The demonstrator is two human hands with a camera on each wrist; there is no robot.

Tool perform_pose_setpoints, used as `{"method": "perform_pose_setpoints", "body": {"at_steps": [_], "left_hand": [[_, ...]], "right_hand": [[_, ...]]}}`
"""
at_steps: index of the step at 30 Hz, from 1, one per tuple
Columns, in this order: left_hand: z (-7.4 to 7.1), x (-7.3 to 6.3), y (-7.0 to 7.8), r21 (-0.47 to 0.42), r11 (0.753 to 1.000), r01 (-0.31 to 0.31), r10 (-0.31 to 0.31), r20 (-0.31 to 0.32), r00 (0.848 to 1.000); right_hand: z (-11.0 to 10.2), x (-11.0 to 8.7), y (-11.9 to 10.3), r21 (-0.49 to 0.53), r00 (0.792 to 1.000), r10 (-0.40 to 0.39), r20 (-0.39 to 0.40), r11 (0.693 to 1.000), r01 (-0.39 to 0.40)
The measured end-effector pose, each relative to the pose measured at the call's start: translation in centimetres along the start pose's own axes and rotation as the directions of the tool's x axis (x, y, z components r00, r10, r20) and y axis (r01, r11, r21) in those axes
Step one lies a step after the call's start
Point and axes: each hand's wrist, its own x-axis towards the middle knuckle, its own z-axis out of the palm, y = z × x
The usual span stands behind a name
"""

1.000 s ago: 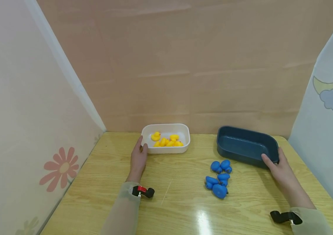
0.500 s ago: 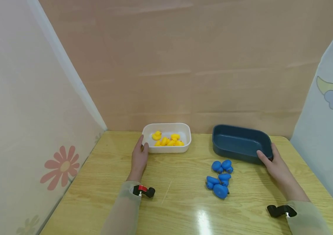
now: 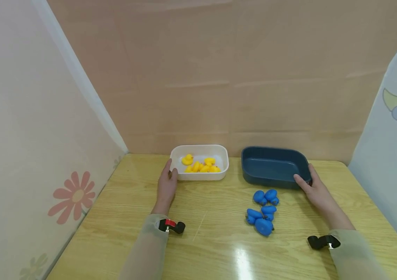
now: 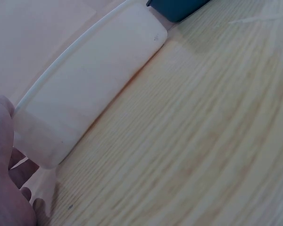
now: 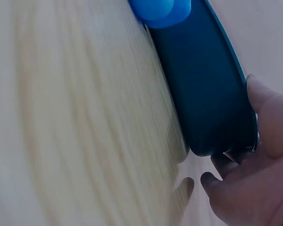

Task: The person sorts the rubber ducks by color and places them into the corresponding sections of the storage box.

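A white tray holding several yellow rubber ducks stands at the back of the table. My left hand holds its left end, thumb by the rim and fingers around the corner in the left wrist view. To its right lies a dark blue tray with nothing inside. My right hand grips that tray's right end; the right wrist view shows the thumb at the rim and fingertips under the end. Several blue rounded toys, which look like rubber ducks, lie in front of the dark tray.
The wooden table reaches back to a brown paper-like wall. Pale patterned panels close off the left side and the right side. A narrow gap separates the two trays.
My right hand has moved the dark blue tray left, nearer the white tray, and turned it straighter. The left hand and white tray have barely moved. The blue toys lie as before.
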Motion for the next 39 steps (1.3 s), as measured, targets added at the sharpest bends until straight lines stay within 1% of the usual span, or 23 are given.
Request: {"method": "perform_pose_setpoints", "body": {"at_steps": [4,9,13,17,23,29,39], "left_hand": [[-0.2,-0.1,0.1,0.004,1.000,0.008,-0.008,0.001,1.000],[-0.4,-0.1,0.0,0.002,1.000,0.014,-0.014,0.003,1.000],[-0.5,-0.1,-0.2,-0.008,1.000,0.021,-0.021,0.000,1.000],[-0.7,-0.2,-0.4,-0.018,1.000,0.022,-0.022,0.001,1.000],[-1.1,-0.4,-1.0,-0.014,0.999,0.033,-0.032,0.025,0.999],[-0.9,-0.4,-1.0,-0.012,0.999,0.031,-0.030,0.023,0.999],[-1.3,-0.2,-0.9,-0.023,1.000,0.016,-0.014,0.075,0.997]], "right_hand": [[0.7,0.6,0.0,0.006,1.000,-0.014,-0.002,1.000,0.014],[1.6,0.8,-0.4,0.030,1.000,-0.019,-0.021,0.999,0.019],[2.3,1.0,-0.6,0.106,0.999,-0.031,-0.037,0.994,0.035],[3.0,1.2,-0.6,0.183,0.998,-0.041,-0.046,0.982,0.049],[4.1,0.7,-0.7,0.252,0.997,-0.051,-0.054,0.966,0.063],[4.4,0.8,-1.4,0.248,0.994,-0.063,-0.084,0.965,0.082],[5.2,0.9,-1.5,0.215,0.996,-0.018,-0.087,0.976,0.037]]}}
